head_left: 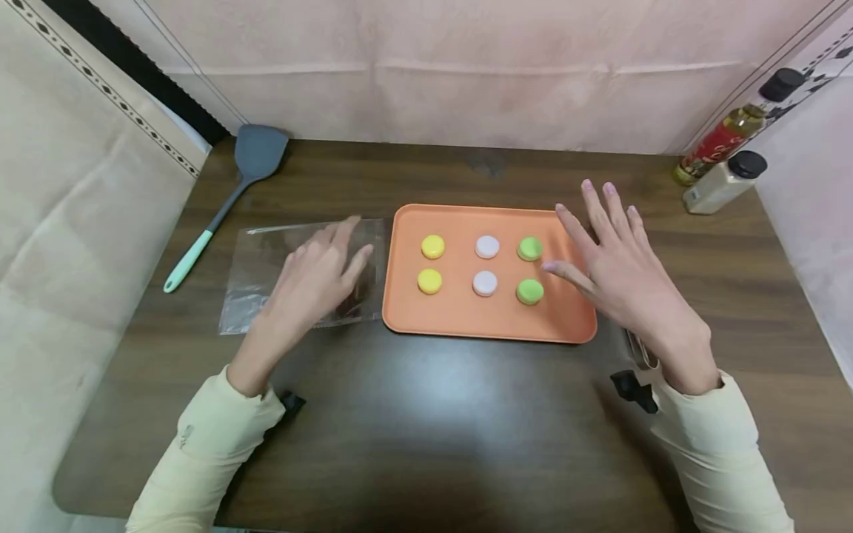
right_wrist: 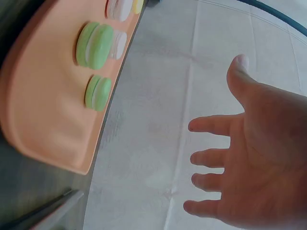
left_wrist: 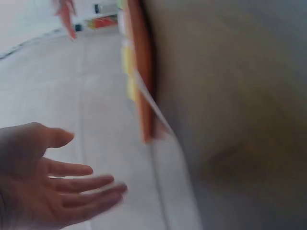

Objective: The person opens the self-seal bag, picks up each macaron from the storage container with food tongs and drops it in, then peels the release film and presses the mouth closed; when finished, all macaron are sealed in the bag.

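Observation:
An orange tray (head_left: 460, 318) lies on the table with three pairs of macarons in columns: yellow (head_left: 429, 280), white (head_left: 485, 283) and green (head_left: 530, 292). My left hand (head_left: 316, 274) hovers over a clear plastic bag (head_left: 249, 296) left of the tray, its fingers extended and holding nothing. Over the tray's right end is my right hand (head_left: 623, 263), fingers spread, thumb near the green macarons. In the right wrist view the green macarons (right_wrist: 94, 45) show their pale filling, and the right palm (right_wrist: 268, 158) is bare. The left wrist view is blurred, with the left hand (left_wrist: 57, 187) bare.
A grey spatula (head_left: 261, 152) with a mint handle lies at the back left. At the back right stand an oil bottle (head_left: 723, 144) and a black-capped jar (head_left: 723, 185). Metal tongs (head_left: 640, 349) are partly hidden under the right wrist. Pale cloth (head_left: 466, 74) walls the back.

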Tool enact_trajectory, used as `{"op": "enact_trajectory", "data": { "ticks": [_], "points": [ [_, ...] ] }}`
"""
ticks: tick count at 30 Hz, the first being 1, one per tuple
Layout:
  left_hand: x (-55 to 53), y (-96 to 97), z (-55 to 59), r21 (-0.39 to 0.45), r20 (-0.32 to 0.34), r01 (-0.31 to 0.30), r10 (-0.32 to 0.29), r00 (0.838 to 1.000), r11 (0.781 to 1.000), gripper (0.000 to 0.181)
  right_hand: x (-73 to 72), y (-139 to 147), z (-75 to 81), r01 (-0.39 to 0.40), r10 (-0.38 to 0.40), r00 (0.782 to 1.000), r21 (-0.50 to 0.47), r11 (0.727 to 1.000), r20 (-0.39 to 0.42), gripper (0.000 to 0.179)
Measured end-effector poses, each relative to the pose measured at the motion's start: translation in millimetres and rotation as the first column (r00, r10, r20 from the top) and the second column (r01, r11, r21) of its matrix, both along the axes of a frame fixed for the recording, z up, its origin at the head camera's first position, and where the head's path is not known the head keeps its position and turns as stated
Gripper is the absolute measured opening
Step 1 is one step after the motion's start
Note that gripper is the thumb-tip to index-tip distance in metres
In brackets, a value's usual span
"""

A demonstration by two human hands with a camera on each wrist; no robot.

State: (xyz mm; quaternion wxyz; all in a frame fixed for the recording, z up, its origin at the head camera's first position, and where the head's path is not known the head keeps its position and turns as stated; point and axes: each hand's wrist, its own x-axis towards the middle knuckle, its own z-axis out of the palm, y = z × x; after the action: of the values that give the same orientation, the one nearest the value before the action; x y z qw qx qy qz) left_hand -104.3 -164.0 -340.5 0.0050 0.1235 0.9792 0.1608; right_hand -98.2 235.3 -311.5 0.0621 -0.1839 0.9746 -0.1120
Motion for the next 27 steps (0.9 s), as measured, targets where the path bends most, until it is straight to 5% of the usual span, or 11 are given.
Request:
{"op": "enact_trajectory", "data": {
  "ticks": [3, 8, 10, 13, 18, 27],
  "points": [
    [4.0, -9.2, -6.4, -0.024, -0.032, -0.017, 0.017, 0.999, 1.000, 0.046, 2.0, 3.9, 0.4, 0.004, -0.004, 1.000, -0.001, 1.000, -0.003, 0.079],
    [2.6, -20.3, -29.2, -0.088, 0.059, 0.000, 0.005, 0.998, 0.996, 0.036, 3.3, 5.8, -3.7, -0.010, 0.009, 0.998, 0.018, 1.000, 0.058, 0.078],
    [-4.0, -25.9, -46.6, -0.124, 0.088, 0.005, 0.006, 0.996, 0.992, 0.038, 4.0, 6.3, -5.4, -0.013, 0.011, 0.997, 0.024, 1.000, 0.076, 0.078],
    [-10.5, -26.1, -58.4, -0.181, 0.134, 0.016, 0.009, 0.991, 0.983, 0.048, 4.6, 7.7, -8.2, -0.016, 0.013, 0.996, 0.033, 0.999, 0.083, 0.077],
    [-9.9, -9.6, -45.4, -0.286, 0.231, 0.037, 0.032, 0.973, 0.958, 0.065, 4.0, 9.2, -15.0, -0.026, 0.021, 0.994, 0.042, 0.999, 0.105, 0.076],
    [-6.6, -8.7, -45.3, -0.308, 0.168, 0.123, -0.074, 0.983, 0.944, 0.028, 3.2, 7.7, -21.6, -0.038, 0.030, 0.992, 0.063, 0.997, 0.122, 0.075]
  ]
}}
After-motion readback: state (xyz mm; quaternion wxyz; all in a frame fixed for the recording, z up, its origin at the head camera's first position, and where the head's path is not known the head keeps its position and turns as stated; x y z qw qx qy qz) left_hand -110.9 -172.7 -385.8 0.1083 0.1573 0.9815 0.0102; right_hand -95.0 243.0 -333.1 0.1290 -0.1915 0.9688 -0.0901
